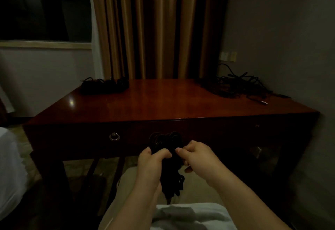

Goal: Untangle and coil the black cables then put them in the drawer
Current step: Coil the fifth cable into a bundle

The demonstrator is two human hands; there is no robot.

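Note:
A coiled black cable [167, 141] hangs in front of the desk's closed drawer [157, 135], above my lap. My left hand [151, 160] grips the coil around its middle, loops sticking out above and below the fist. My right hand [196, 154] pinches a strand of the same coil at its right side. On the desk's back right lies a loose tangle of black cables [235, 86] with a plug end near the edge. A neater pile of black cables [104, 84] sits at the back left.
The dark red wooden desk [163, 101] stands against brown curtains [157, 26] and a grey wall at the right. A ring pull [114, 136] hangs on the drawer front at the left. My legs are under the desk's front edge.

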